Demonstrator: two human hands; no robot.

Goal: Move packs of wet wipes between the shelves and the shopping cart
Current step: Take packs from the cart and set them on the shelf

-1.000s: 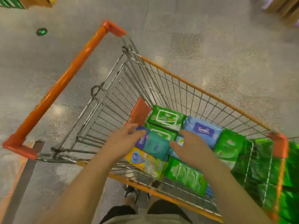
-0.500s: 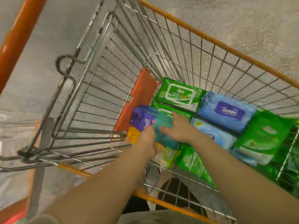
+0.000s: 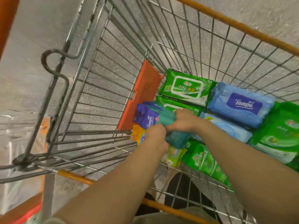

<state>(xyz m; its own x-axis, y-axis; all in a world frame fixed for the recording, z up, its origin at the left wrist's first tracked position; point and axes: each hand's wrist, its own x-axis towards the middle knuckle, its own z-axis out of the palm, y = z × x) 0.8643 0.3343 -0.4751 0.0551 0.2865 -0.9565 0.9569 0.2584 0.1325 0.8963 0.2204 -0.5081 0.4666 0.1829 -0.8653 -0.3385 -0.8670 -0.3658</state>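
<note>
Both hands deep in the wire shopping cart point(image 3: 210, 50): left hand point(image 3: 155, 136) and right hand point(image 3: 182, 120) clamped on the soft teal wipes pack point(image 3: 175, 137), atop the pile beside the purple pack point(image 3: 146, 118), probably to lift cleanly without snagging neighbours.

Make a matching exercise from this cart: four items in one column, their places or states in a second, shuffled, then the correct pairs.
Items
1. teal soft pack
2. green "999" pack with white label
3. light blue Tempo pack
4. orange plastic flap

Places or states
A. against the cart's wire end wall
B. gripped by left hand and right hand
C. far corner, beside the flap
D. right of the "999" pack

Pairs: 1-B, 2-C, 3-D, 4-A
</note>
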